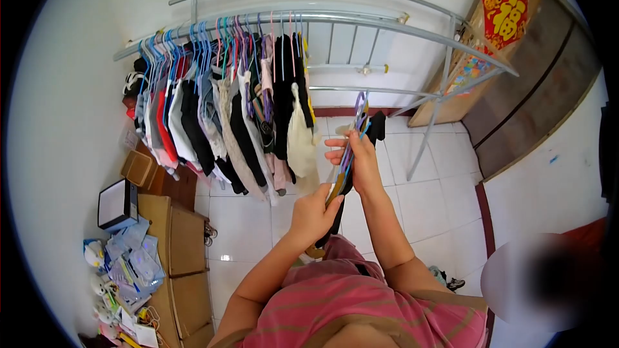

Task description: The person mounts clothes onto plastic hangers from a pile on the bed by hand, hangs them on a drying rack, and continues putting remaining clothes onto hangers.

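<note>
Several clothes hangers, purple and blue, are bunched together in front of my body, their hooks pointing away from me. Dark and mustard-coloured clothing is on them, with a black part sticking out to the right. My right hand holds the hangers near their upper end, its thumb up along them and some fingers stretched out to the left. Lower down, my left hand is closed on the lower part of the bunch, fingers on the far side partly hidden.
A metal rack rail carries many hung clothes at the left. A slanted rack leg stands on the tiled floor at the right. At lower left is a cardboard-brown cabinet beside cluttered items. A door is at right.
</note>
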`<action>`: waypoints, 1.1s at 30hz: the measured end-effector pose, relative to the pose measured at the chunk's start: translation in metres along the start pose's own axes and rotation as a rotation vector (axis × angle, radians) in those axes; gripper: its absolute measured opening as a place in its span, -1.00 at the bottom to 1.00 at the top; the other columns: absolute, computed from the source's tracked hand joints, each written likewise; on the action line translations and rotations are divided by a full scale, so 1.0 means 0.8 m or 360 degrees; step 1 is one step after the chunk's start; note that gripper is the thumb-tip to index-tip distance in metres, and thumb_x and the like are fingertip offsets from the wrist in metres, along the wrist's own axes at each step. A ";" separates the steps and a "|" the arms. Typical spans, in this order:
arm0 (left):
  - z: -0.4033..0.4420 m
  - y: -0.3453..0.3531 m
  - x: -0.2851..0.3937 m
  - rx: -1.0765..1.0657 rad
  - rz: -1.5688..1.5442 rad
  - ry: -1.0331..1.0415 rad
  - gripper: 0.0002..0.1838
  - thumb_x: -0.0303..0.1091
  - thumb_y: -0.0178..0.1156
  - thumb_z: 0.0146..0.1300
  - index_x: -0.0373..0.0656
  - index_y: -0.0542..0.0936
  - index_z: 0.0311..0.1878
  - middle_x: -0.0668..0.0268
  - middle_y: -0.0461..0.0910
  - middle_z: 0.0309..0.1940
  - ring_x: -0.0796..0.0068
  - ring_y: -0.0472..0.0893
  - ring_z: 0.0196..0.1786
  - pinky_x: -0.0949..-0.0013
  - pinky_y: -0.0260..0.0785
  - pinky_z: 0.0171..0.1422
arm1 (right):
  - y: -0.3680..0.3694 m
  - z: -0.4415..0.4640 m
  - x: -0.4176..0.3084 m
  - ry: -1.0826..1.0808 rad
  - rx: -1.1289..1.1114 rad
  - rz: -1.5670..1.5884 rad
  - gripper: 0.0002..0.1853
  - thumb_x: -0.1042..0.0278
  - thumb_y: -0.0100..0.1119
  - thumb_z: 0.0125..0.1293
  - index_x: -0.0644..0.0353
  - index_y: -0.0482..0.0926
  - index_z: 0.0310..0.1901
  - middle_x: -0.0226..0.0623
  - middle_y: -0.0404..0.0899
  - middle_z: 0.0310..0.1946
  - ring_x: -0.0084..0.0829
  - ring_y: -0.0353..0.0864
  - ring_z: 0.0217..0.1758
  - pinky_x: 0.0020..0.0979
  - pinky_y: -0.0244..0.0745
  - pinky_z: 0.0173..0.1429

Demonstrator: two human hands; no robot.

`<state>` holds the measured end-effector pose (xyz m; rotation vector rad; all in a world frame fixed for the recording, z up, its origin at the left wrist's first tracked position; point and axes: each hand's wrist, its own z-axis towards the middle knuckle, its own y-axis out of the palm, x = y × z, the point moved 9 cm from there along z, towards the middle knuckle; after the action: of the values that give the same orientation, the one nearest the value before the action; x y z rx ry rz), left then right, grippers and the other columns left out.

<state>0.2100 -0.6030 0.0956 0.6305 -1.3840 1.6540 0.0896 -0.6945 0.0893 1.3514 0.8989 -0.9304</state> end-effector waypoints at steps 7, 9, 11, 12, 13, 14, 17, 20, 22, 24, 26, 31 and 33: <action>0.123 -0.038 -0.005 0.0175 0.0033 -0.0161 -0.76 -0.21 0.22 0.20 -0.19 0.54 -0.22 0.16 0.42 -0.67 0.24 0.45 -0.62 0.27 0.21 -0.49 | 0.044 0.142 -0.036 -0.0113 -0.0151 -0.0096 -0.56 -0.02 -0.16 0.47 0.29 0.34 -0.03 -0.05 0.63 -0.34 -0.45 0.63 -0.48 -0.52 0.51 -0.39; 0.161 -0.043 -0.012 0.0247 0.0116 -0.0217 -0.75 -0.23 0.24 0.20 -0.19 0.56 -0.17 0.20 0.45 -0.66 0.36 0.43 -0.62 0.33 0.23 -0.48 | 0.060 0.186 -0.045 -0.0115 -0.0210 -0.0038 -0.57 -0.02 -0.16 0.47 0.28 0.35 -0.07 -0.07 0.63 -0.42 -0.46 0.61 -0.52 -0.53 0.48 -0.43; 0.198 -0.053 -0.007 0.0454 0.0040 -0.0129 -0.73 -0.20 0.25 0.19 -0.20 0.55 -0.17 0.15 0.46 -0.69 0.17 0.51 -0.63 0.25 0.29 -0.50 | 0.069 0.232 -0.054 -0.0164 -0.0286 0.0023 -0.58 -0.03 -0.16 0.47 0.26 0.35 -0.12 -0.10 0.63 -0.45 -0.48 0.59 -0.56 -0.56 0.45 -0.48; 0.217 -0.053 -0.007 0.0518 0.0039 -0.0090 -0.70 -0.18 0.24 0.21 -0.22 0.55 -0.14 0.15 0.45 -0.69 0.20 0.50 -0.63 0.26 0.28 -0.51 | 0.072 0.256 -0.056 -0.0153 -0.0319 0.0027 -0.58 -0.03 -0.16 0.47 0.26 0.35 -0.12 -0.10 0.63 -0.45 -0.48 0.59 -0.56 -0.56 0.45 -0.48; 0.235 -0.053 -0.006 0.0541 0.0053 -0.0109 -0.70 -0.18 0.24 0.21 -0.22 0.55 -0.14 0.15 0.45 -0.69 0.20 0.50 -0.63 0.26 0.28 -0.51 | 0.075 0.279 -0.058 -0.0157 -0.0344 0.0039 -0.58 -0.04 -0.15 0.46 0.25 0.35 -0.13 -0.11 0.63 -0.47 -0.49 0.58 -0.57 -0.57 0.43 -0.49; 0.253 -0.053 -0.006 0.0566 0.0085 -0.0166 -0.70 -0.18 0.23 0.23 -0.21 0.55 -0.14 0.15 0.45 -0.69 0.18 0.50 -0.63 0.26 0.29 -0.51 | 0.077 0.301 -0.058 -0.0161 -0.0363 0.0053 -0.57 -0.05 -0.15 0.46 0.24 0.35 -0.14 -0.12 0.62 -0.48 -0.50 0.58 -0.57 -0.59 0.41 -0.51; 0.300 -0.045 -0.021 0.0672 0.0121 -0.0229 -0.74 -0.20 0.16 0.30 -0.19 0.54 -0.13 0.10 0.48 -0.66 0.10 0.53 -0.59 0.23 0.32 -0.49 | 0.079 0.357 -0.051 -0.0149 -0.0405 0.0118 -0.61 -0.04 -0.14 0.46 0.18 0.31 -0.22 -0.10 0.61 -0.51 -0.51 0.55 -0.62 -0.59 0.37 -0.57; 0.323 -0.036 -0.040 0.0880 0.0228 -0.0203 -0.78 -0.23 0.12 0.32 -0.18 0.54 -0.13 0.06 0.52 -0.62 0.03 0.56 -0.54 0.21 0.34 -0.47 | 0.074 0.388 -0.027 -0.0110 -0.0440 0.0128 -0.61 -0.05 -0.16 0.46 0.17 0.34 -0.20 -0.17 0.60 -0.56 -0.53 0.53 -0.63 -0.60 0.34 -0.58; 0.323 -0.022 -0.058 0.0961 0.0241 -0.0279 -0.80 -0.25 0.10 0.34 -0.17 0.54 -0.14 0.05 0.54 -0.58 0.00 0.58 -0.50 0.20 0.36 -0.45 | 0.069 0.398 -0.002 -0.0014 -0.0504 0.0109 -0.60 -0.07 -0.15 0.45 0.17 0.36 -0.22 -0.19 0.60 -0.56 -0.52 0.53 -0.63 -0.60 0.34 -0.57; 0.320 -0.010 -0.068 0.1005 0.0264 -0.0323 -0.82 -0.27 0.09 0.35 -0.18 0.53 -0.15 0.13 0.51 -0.62 0.18 0.53 -0.57 0.30 0.33 -0.46 | 0.059 0.409 0.017 0.0015 -0.0527 -0.0044 -0.58 -0.06 -0.15 0.45 0.17 0.42 -0.34 -0.31 0.52 -0.63 -0.55 0.46 -0.63 -0.55 0.31 -0.53; 0.321 -0.008 -0.070 0.1058 0.0289 -0.0350 -0.83 -0.30 0.08 0.36 -0.19 0.53 -0.15 0.21 0.47 -0.65 0.36 0.48 -0.63 0.39 0.30 -0.47 | 0.046 0.426 0.014 -0.0206 -0.0421 -0.0318 -0.54 -0.06 -0.13 0.45 0.19 0.46 -0.40 -0.33 0.49 -0.64 -0.53 0.44 -0.61 -0.51 0.31 -0.47; 0.317 -0.012 -0.042 0.1082 0.0337 -0.0306 -0.86 -0.33 0.11 0.33 -0.17 0.53 -0.15 0.17 0.52 -0.65 0.18 0.55 -0.62 0.29 0.33 -0.51 | 0.043 0.415 -0.028 -0.0467 -0.0295 -0.0580 -0.53 0.02 -0.11 0.45 0.21 0.47 -0.51 -0.47 0.37 -0.63 -0.65 0.28 -0.52 -0.55 0.16 -0.41; 0.312 -0.014 -0.033 0.1095 0.0354 -0.0318 -0.86 -0.33 0.11 0.33 -0.18 0.54 -0.15 0.19 0.52 -0.65 0.21 0.54 -0.63 0.32 0.33 -0.52 | 0.044 0.411 -0.035 -0.0430 -0.0311 -0.0533 -0.53 0.02 -0.09 0.45 0.20 0.47 -0.53 -0.49 0.36 -0.64 -0.65 0.27 -0.55 -0.55 0.16 -0.43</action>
<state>0.1969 -0.8493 0.1437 1.0819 -1.0212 2.3211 0.1097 -1.0221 0.1370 0.8972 0.9931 -1.2147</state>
